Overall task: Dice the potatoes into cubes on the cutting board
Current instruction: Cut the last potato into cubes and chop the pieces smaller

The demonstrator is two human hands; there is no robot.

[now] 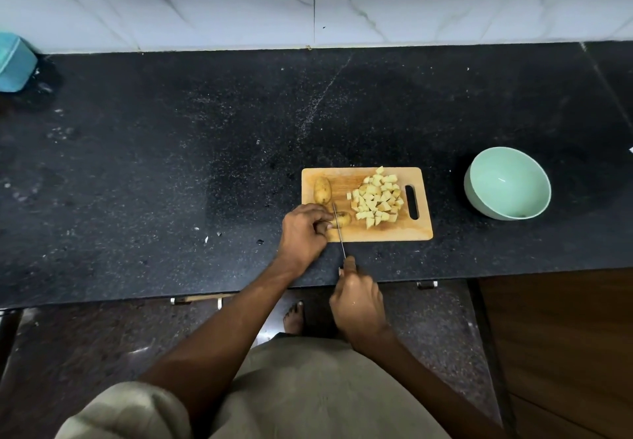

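Note:
A wooden cutting board [416,233] lies on the black counter. A pile of several pale potato cubes [376,198] covers its right half. A whole unpeeled potato [322,190] rests at its left end. In front of it my left hand [303,231] holds a second potato [343,218] down with curled fingers. My right hand [356,300] grips the handle of a knife [339,229], and the thin blade runs across that potato at my left fingertips.
A mint-green bowl [507,183], with nothing in it, stands on the counter right of the board. A teal container [13,63] sits at the far left by the marble wall. The counter's front edge runs just below the board, and small scraps [206,239] lie on the counter left of my hand.

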